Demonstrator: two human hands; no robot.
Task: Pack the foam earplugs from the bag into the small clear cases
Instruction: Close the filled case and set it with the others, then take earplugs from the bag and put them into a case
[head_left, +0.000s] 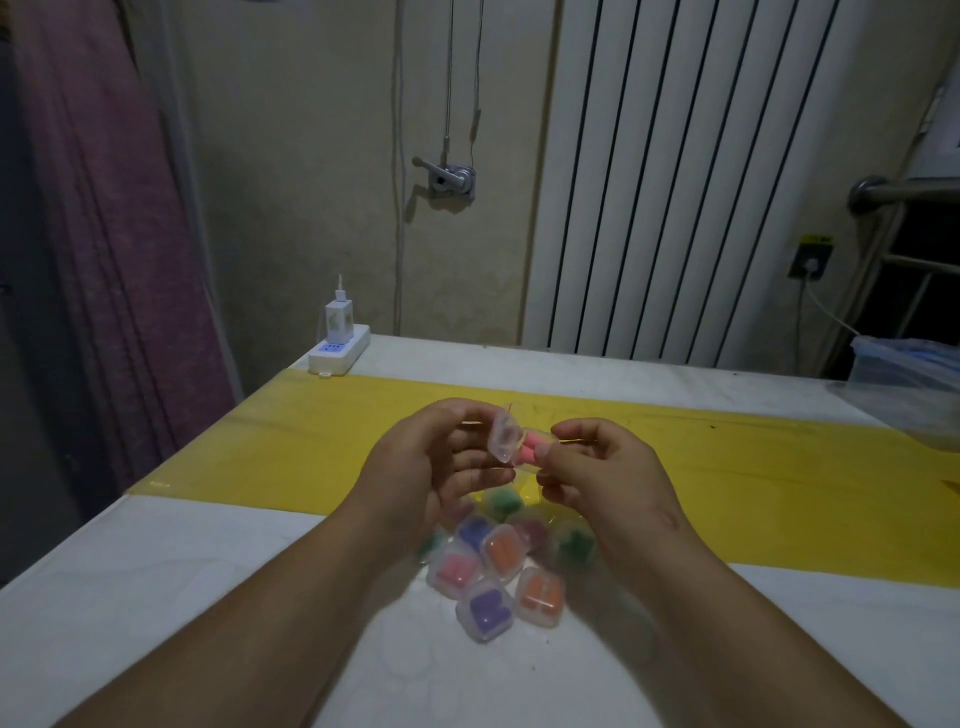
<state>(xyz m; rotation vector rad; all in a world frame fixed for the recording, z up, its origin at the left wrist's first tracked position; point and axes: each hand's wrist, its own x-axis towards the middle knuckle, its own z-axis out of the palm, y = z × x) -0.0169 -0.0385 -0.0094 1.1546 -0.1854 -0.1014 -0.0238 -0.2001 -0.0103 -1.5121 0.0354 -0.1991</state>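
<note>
Your left hand (426, 462) grips the raised lid of an open clear case (505, 440), while your right hand (597, 467) pinches its base, where pink earplugs (530, 451) lie. Below your hands, filled cases (491, 571) are heaped on the white table (156, 597), beside a yellow strip (311, 441).
</note>
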